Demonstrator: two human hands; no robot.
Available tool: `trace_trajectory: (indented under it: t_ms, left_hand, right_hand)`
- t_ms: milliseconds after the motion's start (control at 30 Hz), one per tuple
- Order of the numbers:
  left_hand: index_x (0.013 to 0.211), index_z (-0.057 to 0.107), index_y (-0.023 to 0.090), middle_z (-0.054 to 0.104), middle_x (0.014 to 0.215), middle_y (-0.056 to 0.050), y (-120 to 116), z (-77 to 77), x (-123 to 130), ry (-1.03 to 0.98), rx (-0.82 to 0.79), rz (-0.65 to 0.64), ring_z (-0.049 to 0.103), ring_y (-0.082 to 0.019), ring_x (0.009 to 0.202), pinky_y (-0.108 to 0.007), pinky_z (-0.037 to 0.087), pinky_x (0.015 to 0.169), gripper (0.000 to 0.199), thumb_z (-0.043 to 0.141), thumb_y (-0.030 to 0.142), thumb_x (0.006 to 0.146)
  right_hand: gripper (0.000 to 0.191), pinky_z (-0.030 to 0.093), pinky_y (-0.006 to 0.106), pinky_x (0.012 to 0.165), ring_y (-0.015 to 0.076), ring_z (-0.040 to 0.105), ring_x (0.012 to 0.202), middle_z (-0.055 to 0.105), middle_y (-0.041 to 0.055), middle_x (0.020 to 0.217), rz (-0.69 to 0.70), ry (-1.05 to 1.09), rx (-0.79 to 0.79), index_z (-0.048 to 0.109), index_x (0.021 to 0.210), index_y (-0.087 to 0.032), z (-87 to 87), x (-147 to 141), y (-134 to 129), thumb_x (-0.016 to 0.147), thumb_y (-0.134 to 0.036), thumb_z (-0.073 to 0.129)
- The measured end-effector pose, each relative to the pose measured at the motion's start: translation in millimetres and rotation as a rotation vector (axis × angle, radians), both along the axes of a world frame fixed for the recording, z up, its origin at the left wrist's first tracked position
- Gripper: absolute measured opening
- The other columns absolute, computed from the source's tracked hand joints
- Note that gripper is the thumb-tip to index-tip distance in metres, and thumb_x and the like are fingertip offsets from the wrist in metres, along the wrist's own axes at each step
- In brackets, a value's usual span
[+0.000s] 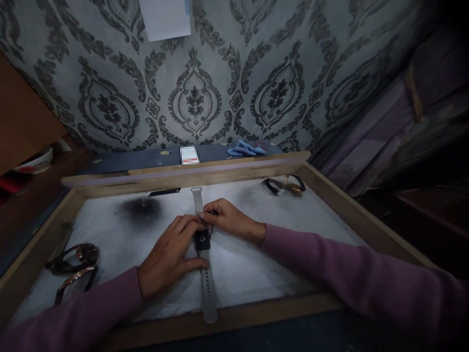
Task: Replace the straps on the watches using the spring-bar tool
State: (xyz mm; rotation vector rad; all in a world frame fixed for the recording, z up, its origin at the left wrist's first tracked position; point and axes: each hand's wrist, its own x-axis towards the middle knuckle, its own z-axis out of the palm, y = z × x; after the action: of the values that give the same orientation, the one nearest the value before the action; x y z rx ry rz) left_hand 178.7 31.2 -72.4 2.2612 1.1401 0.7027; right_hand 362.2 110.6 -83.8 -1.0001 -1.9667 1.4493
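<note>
A smartwatch (202, 239) with a dark square case and a pale grey strap (210, 303) lies lengthwise on the white-lined tray. My left hand (172, 256) grips it from the left, fingers at the top of the case and thumb across the lower strap. On the other side, my right hand (230, 220) is closed in a pinch at the upper corner of the case, close to the upper strap. A thin dark piece shows below the right fingertips. What exactly they pinch is too small and partly hidden to name.
A wooden tray rim (337, 212) surrounds the work surface. Wristwatches (88, 254) lie at the left, more watches (284, 186) at the back right. A black blade-like strip (164, 192) lies at the back. Beyond the rim are a blue cloth (246, 148) and a small white box (189, 155).
</note>
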Motion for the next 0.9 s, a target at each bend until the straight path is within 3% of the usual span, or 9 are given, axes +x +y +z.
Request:
trace_trajectory:
  t_ms: [333, 533, 667, 800, 900]
  left_hand:
    - [0.123, 0.052, 0.027, 0.058, 0.127, -0.007, 1.4, 1.7, 3.2, 0.041, 0.032, -0.004, 0.050, -0.031, 0.122, -0.048, 0.041, 0.103, 0.051, 0.075, 0.036, 0.079]
    - [0.126, 0.048, 0.029, 0.057, 0.128, -0.006, 5.3, 0.7, 1.8, 0.060, 0.043, -0.058, 0.050, -0.030, 0.122, -0.047, 0.042, 0.103, 0.052, 0.073, 0.034, 0.081]
    - [0.125, 0.047, 0.027, 0.057, 0.124, -0.006, 6.8, -1.0, 2.0, 0.055, 0.008, -0.038, 0.052, -0.029, 0.116, -0.043, 0.045, 0.099, 0.054, 0.075, 0.034, 0.079]
    - [0.124, 0.047, 0.026, 0.057, 0.119, -0.007, 7.9, -3.8, 2.0, 0.039, -0.033, 0.000, 0.055, -0.029, 0.110, -0.042, 0.047, 0.094, 0.057, 0.077, 0.035, 0.076]
    - [0.125, 0.046, 0.026, 0.057, 0.118, -0.007, 9.6, -5.0, 2.2, 0.020, -0.034, -0.008, 0.055, -0.028, 0.109, -0.042, 0.047, 0.093, 0.058, 0.077, 0.035, 0.077]
  right_hand:
    - [0.035, 0.029, 0.022, 0.048, 0.0073, 0.037, 0.048, 0.046, -0.0043, 0.049, -0.021, -0.041, -0.039, 0.051, 0.054, -0.016, 0.2, 2.7, 3.5, 0.084, -0.032, 0.057]
    - [0.026, 0.027, 0.022, 0.048, 0.0081, 0.036, 0.052, 0.044, -0.0042, 0.055, -0.043, -0.037, -0.058, 0.053, 0.062, -0.016, 6.2, 7.6, 1.7, 0.083, -0.030, 0.058]
    - [0.007, 0.032, 0.022, 0.050, 0.0099, 0.043, 0.055, 0.052, -0.0026, 0.063, -0.193, -0.021, -0.076, 0.057, 0.086, -0.015, 11.7, 15.4, 0.2, 0.084, -0.019, 0.052]
    - [0.013, 0.040, 0.024, 0.057, 0.0100, 0.051, 0.058, 0.061, -0.0002, 0.071, -0.242, 0.137, -0.191, 0.050, 0.093, -0.016, 12.9, 19.9, -2.7, 0.083, -0.009, 0.047]
    - [0.011, 0.045, 0.026, 0.065, 0.0116, 0.060, 0.068, 0.067, 0.0033, 0.081, -0.214, 0.261, -0.303, 0.049, 0.094, -0.017, 14.6, 19.9, -5.7, 0.084, -0.012, 0.053]
